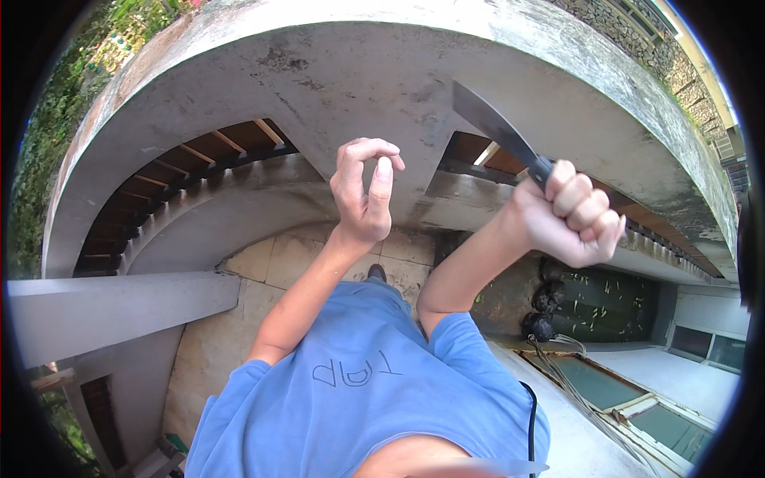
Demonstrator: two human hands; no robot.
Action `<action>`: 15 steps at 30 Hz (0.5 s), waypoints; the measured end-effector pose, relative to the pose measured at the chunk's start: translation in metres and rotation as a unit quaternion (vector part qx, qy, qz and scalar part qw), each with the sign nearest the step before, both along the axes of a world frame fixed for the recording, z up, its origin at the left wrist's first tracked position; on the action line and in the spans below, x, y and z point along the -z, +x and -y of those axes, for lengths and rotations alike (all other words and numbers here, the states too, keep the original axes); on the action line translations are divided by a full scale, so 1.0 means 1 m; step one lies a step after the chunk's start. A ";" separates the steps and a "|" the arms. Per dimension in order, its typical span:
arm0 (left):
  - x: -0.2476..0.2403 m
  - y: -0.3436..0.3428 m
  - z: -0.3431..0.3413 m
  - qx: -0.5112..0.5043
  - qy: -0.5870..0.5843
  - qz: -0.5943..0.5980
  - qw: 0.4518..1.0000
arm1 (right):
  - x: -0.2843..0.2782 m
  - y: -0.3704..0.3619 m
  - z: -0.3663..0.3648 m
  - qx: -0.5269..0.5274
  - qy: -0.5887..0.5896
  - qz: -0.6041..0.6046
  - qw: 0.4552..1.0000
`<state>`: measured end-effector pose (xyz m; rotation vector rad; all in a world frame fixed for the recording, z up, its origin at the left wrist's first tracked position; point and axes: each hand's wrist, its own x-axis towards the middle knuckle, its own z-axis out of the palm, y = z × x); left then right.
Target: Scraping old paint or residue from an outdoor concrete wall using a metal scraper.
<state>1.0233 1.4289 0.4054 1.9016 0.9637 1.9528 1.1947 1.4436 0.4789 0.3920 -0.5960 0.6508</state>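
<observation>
In my right hand is a kitchen knife, its dark handle wrapped in my closed fingers. The broad grey blade points up and to the left, in front of the wall, touching nothing that I can make out. My left hand is raised near the middle, left of the knife and apart from it. Its fingers are curled and the thumb stands up near them, with a gap between and nothing visible inside.
A curved concrete parapet spans ahead, with slatted openings low in it. A grey beam juts in at the left. Dark round objects, loose cables and framed glass panes lie at the right. Tiles cover the floor.
</observation>
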 end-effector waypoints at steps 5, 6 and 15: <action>0.004 -0.006 -0.006 -0.011 -0.014 0.036 0.999 | 0.020 -0.044 -0.032 0.038 -0.184 0.042 0.981; 0.005 -0.006 -0.006 -0.013 -0.016 0.024 0.999 | 0.025 -0.032 -0.024 0.045 -0.070 0.121 0.989; 0.011 -0.012 -0.004 -0.022 -0.019 0.030 0.999 | 0.025 -0.027 -0.019 -0.005 -0.010 0.104 0.994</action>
